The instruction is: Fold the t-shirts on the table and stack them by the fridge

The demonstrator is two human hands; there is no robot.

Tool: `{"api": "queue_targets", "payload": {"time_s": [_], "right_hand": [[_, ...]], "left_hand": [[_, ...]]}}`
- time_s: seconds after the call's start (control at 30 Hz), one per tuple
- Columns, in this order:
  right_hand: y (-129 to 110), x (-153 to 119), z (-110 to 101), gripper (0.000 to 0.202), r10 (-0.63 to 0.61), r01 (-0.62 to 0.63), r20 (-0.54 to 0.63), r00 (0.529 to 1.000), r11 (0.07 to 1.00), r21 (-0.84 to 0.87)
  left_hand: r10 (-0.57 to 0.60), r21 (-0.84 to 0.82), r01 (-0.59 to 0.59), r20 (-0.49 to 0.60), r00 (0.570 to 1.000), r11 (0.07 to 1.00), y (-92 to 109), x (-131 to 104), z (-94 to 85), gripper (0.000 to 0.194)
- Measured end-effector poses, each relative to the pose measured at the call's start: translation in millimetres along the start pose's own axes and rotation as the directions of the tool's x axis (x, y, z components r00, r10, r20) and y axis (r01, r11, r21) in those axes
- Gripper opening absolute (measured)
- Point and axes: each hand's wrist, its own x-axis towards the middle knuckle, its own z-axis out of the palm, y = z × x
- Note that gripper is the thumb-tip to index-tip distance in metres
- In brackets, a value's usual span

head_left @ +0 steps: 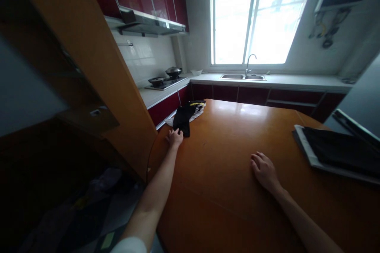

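At the left side of the table, my left hand (175, 138) reaches out to a black garment (182, 118). Thumb and forefinger meet the near edge of its cloth, and the other fingers point off to the left. The garment lies loosely bunched, with white and yellow parts showing at its far end. My right hand (265, 172) rests palm down on the wooden table (219, 189), fingers loosely bent and holding nothing. To its right lies a flat stack of folded dark and grey cloth (335, 150).
A wooden partition (118, 67) rises close beside my left arm. Beyond the table are a counter with a sink (233, 76), a gas stove (166, 83) with two pans, and a window. A dark flat object (353, 126) slants above the folded stack.
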Motion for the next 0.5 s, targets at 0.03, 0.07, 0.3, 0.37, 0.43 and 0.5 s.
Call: {"api": "queue_targets", "payload": {"time_s": [0.03, 0.07, 0.3, 0.37, 0.43, 0.5], "right_hand": [[0, 0, 0, 0.044, -0.001, 0.001, 0.000, 1.000, 1.000, 0.002], [0, 1, 0, 0.043, 0.000, 0.000, -0.001, 1.000, 1.000, 0.006], [-4, 3, 1, 0.043, 0.040, -0.035, -0.041, 0.998, 0.992, 0.125], [-4, 5, 0, 0.044, 0.095, -0.070, -0.084, 0.992, 0.963, 0.261], [-3, 7, -5, 0.048, 0.210, -0.127, -0.150, 0.966, 0.894, 0.430], [0, 9, -18, 0.052, 0.352, -0.154, -0.269, 0.897, 0.817, 0.556]], "left_hand": [[0.020, -0.012, -0.020, 0.000, 1.000, 1.000, 7, 2, -2.4, 0.043], [0.048, -0.025, -0.048, -0.006, 0.999, 0.999, 17, 4, -5.8, 0.045], [0.521, -0.148, -0.529, -0.091, 0.849, 0.836, 150, 12, -32.9, 0.056], [0.665, -0.183, -0.667, -0.079, 0.742, 0.722, 195, -10, -26.8, 0.055], [0.805, -0.233, -0.789, -0.041, 0.592, 0.569, 231, -45, -10.8, 0.055], [0.940, -0.357, -0.876, 0.019, 0.342, 0.325, 253, -89, 12.3, 0.057]]}}
